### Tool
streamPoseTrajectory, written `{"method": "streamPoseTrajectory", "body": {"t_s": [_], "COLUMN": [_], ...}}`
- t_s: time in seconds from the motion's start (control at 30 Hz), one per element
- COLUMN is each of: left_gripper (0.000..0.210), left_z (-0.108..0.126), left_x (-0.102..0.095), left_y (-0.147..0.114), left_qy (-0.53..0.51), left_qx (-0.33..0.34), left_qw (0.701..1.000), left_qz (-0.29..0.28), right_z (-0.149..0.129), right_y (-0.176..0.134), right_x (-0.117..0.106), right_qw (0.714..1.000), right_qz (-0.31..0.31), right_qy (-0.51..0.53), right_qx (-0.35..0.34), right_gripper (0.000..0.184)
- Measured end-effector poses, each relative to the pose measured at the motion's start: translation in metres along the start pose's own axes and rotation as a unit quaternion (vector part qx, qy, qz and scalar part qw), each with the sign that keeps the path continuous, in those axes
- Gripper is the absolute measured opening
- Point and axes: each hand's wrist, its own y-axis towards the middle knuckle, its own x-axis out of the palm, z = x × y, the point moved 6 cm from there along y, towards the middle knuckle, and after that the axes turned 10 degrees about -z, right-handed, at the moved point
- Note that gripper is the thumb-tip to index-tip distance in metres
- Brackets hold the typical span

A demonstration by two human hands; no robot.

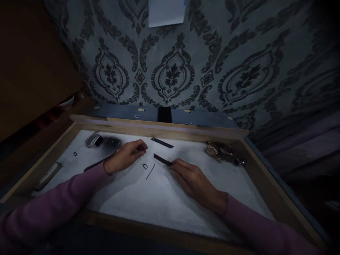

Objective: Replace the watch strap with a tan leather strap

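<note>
Under dim light, a person in purple sleeves is working with both bare hands over a shallow wooden-walled tray (159, 205). The right hand (195, 179) is gripping a dark flat strip (160, 159) by its near end, thumb and fingers closing narrowly on it, a hold that is probably leaving most of the length free and easy to steer. The left hand (126, 156) is hovering opposite, its fingers curling close together; whether they are pinching something small, one cannot tell. A second dark strip (162, 143) is lying flat just beyond both hands, seemingly being kept within reach but out of the way, while a thin dark sliver (150, 171) and a small curled piece (145, 166) are resting on the pale floor nearer the person. A watch with a light band (93, 140) and a cluster of watches (216, 151) are sitting toward opposite sides, presumably leaving the middle for handwork. The gripped strip is extending from the right fingertips toward the left hand, its far tip pointing at the left fingers and stopping short of them, with a gap of bare surface showing between.
</note>
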Motion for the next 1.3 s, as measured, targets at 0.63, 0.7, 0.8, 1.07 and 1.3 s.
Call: {"method": "streamPoseTrajectory", "body": {"t_s": [0.63, 0.7, 0.8, 1.07, 1.3], "left_gripper": [0.01, 0.009, 0.012, 0.019, 0.015], "left_z": [0.009, 0.01, 0.012, 0.009, 0.007], "left_x": [0.023, 0.024, 0.027, 0.036, 0.035], "left_y": [-0.012, -0.014, -0.018, -0.019, -0.017], "left_qy": [0.222, 0.235, 0.262, 0.338, 0.33], "left_qx": [0.014, 0.01, 0.013, 0.005, -0.005], "left_qw": [0.971, 0.968, 0.961, 0.938, 0.941], "left_qz": [-0.089, -0.09, -0.084, -0.081, -0.079], "right_z": [0.037, 0.036, 0.035, 0.037, 0.035], "right_y": [-0.01, -0.009, -0.009, -0.01, -0.009], "right_x": [0.01, 0.01, 0.01, 0.012, 0.01], "right_qw": [0.819, 0.786, 0.746, 0.69, 0.731], "right_qz": [0.027, 0.034, 0.046, 0.056, 0.047], "right_qy": [0.526, 0.573, 0.62, 0.677, 0.638], "right_qx": [0.229, 0.228, 0.24, 0.251, 0.238], "right_gripper": [0.035, 0.033, 0.03, 0.027, 0.031]}}
